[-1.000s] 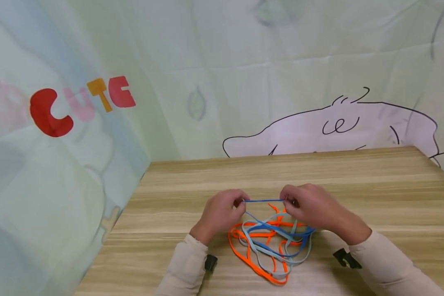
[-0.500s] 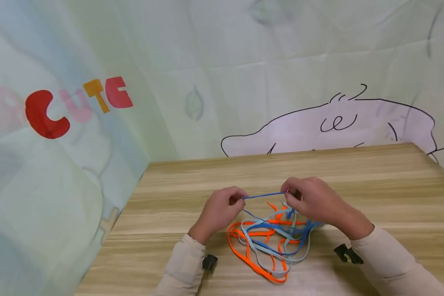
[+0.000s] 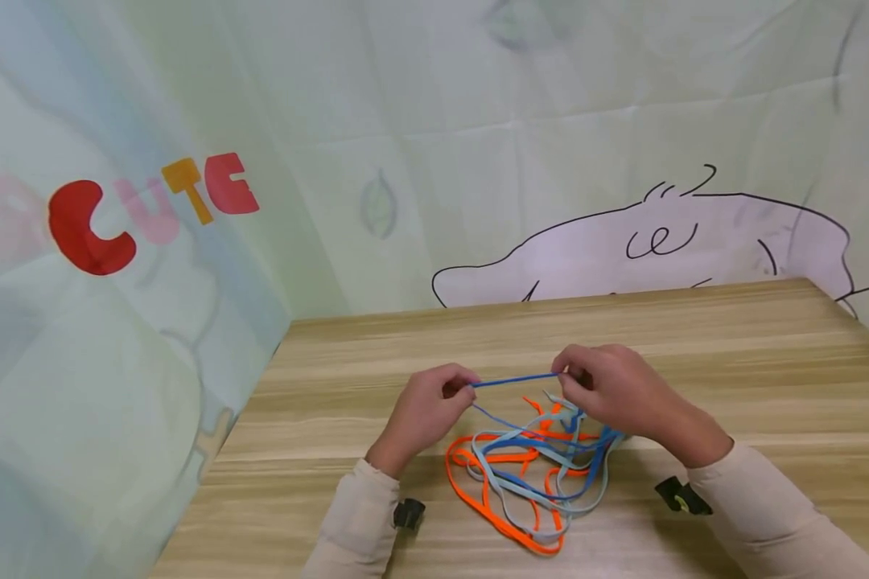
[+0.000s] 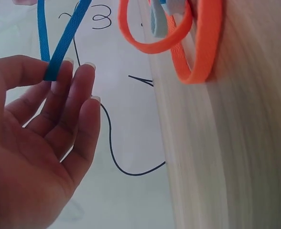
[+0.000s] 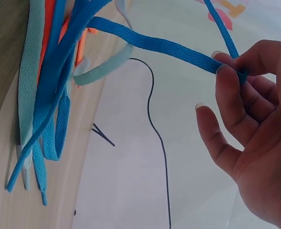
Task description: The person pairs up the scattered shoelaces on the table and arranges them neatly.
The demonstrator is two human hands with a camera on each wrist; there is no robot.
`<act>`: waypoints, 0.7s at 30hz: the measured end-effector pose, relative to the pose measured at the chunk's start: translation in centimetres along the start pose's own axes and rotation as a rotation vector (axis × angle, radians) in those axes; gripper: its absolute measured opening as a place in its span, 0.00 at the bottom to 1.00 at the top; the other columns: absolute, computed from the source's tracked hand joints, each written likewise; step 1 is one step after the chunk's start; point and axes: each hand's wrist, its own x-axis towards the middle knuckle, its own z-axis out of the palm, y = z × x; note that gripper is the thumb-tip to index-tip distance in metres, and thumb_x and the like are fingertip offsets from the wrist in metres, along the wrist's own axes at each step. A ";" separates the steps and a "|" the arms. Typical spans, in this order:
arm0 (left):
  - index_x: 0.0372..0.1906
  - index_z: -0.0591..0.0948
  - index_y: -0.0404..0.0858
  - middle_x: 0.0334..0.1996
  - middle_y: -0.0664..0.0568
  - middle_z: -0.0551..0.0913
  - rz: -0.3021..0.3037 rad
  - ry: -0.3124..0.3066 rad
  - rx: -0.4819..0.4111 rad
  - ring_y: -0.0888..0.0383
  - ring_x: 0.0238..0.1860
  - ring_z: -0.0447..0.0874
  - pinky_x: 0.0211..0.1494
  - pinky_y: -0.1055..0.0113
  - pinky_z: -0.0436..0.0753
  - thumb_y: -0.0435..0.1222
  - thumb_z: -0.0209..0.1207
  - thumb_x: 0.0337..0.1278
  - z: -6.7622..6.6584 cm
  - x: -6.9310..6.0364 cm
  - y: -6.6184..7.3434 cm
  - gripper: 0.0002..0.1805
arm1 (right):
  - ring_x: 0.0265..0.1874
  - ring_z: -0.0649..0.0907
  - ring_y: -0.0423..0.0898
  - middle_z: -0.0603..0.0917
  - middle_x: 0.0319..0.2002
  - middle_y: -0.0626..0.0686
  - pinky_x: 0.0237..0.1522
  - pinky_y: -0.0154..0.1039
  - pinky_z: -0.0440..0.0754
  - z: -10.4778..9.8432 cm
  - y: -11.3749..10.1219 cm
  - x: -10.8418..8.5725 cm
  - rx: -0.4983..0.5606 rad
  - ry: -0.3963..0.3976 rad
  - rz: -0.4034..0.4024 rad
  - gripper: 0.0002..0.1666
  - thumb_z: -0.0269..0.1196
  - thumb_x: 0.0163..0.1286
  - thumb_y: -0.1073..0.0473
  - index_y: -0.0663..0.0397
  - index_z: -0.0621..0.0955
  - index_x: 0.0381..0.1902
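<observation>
A blue shoelace (image 3: 516,379) is stretched between both hands above the table. My left hand (image 3: 429,408) pinches it between thumb and forefinger; in the left wrist view the blue lace (image 4: 68,39) doubles back at the fingertips. On the other side my right hand (image 3: 615,392) pinches the same lace, slightly higher, and from there the blue lace (image 5: 171,47) runs down into the pile. Below the hands lie tangled laces: an orange shoelace (image 3: 505,527), a pale blue shoelace (image 3: 503,498) and more blue lengths. Several tipped ends hang together in the right wrist view.
The wood-grain table (image 3: 333,386) carries the lace pile near its front middle. Behind it hangs a printed cloth (image 3: 405,201) with line drawings, and coloured letters mark the left side. A black strap piece (image 3: 409,513) sits at the left sleeve.
My right hand has risen slightly and my left has shifted a little left, so the blue span is longer and tilts upward to the right. Some lace ends near the right hand have come into sight.
</observation>
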 end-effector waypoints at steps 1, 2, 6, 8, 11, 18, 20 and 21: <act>0.44 0.86 0.42 0.34 0.60 0.85 -0.002 0.002 -0.003 0.61 0.35 0.82 0.43 0.63 0.82 0.33 0.59 0.66 0.0 0.0 0.0 0.08 | 0.19 0.72 0.32 0.75 0.21 0.32 0.25 0.33 0.74 0.0 0.0 0.0 -0.002 0.004 0.000 0.06 0.63 0.66 0.65 0.49 0.83 0.37; 0.44 0.86 0.42 0.34 0.60 0.85 -0.004 0.002 -0.011 0.61 0.35 0.82 0.43 0.63 0.83 0.33 0.59 0.66 0.0 0.0 0.0 0.08 | 0.19 0.72 0.32 0.75 0.21 0.32 0.25 0.33 0.74 0.0 0.1 0.0 -0.004 0.009 0.000 0.05 0.63 0.66 0.65 0.49 0.83 0.37; 0.45 0.85 0.42 0.34 0.57 0.85 -0.010 0.003 -0.039 0.60 0.34 0.82 0.41 0.63 0.83 0.31 0.58 0.65 -0.1 0.0 0.0 0.09 | 0.19 0.72 0.32 0.76 0.21 0.33 0.25 0.34 0.75 -0.1 0.1 0.0 -0.008 0.030 0.003 0.05 0.64 0.66 0.64 0.49 0.83 0.37; 0.45 0.85 0.41 0.34 0.56 0.85 -0.013 0.007 -0.050 0.60 0.34 0.81 0.39 0.63 0.83 0.31 0.58 0.65 -0.2 0.0 -0.1 0.09 | 0.19 0.73 0.32 0.77 0.21 0.33 0.25 0.34 0.75 -0.1 0.2 0.0 -0.011 0.047 0.006 0.05 0.64 0.66 0.65 0.49 0.84 0.37; 0.44 0.85 0.41 0.33 0.54 0.85 -0.018 0.017 -0.062 0.59 0.33 0.81 0.38 0.62 0.82 0.30 0.58 0.64 -0.2 0.0 -0.2 0.08 | 0.19 0.73 0.33 0.78 0.22 0.34 0.25 0.34 0.76 -0.1 0.2 0.1 -0.017 0.065 0.015 0.05 0.64 0.66 0.65 0.50 0.84 0.37; 0.41 0.84 0.42 0.32 0.55 0.84 -0.017 0.026 -0.074 0.59 0.33 0.82 0.39 0.61 0.82 0.30 0.59 0.64 -0.5 0.1 -0.3 0.07 | 0.19 0.73 0.33 0.78 0.22 0.34 0.25 0.34 0.75 -0.3 0.3 0.1 -0.030 0.064 0.031 0.05 0.64 0.66 0.65 0.51 0.84 0.38; 0.41 0.85 0.42 0.32 0.54 0.85 -0.021 0.026 -0.084 0.58 0.34 0.82 0.40 0.61 0.82 0.30 0.59 0.64 -0.5 0.2 -0.2 0.06 | 0.19 0.73 0.33 0.78 0.22 0.35 0.25 0.34 0.75 -0.4 0.4 0.1 -0.033 0.066 0.037 0.05 0.64 0.66 0.65 0.50 0.84 0.38; 0.41 0.85 0.42 0.33 0.53 0.85 -0.023 0.027 -0.088 0.58 0.34 0.82 0.40 0.60 0.82 0.30 0.59 0.64 -0.6 0.2 -0.2 0.06 | 0.19 0.72 0.33 0.78 0.22 0.35 0.25 0.34 0.74 -0.4 0.4 0.1 -0.036 0.069 0.038 0.05 0.64 0.66 0.64 0.50 0.84 0.38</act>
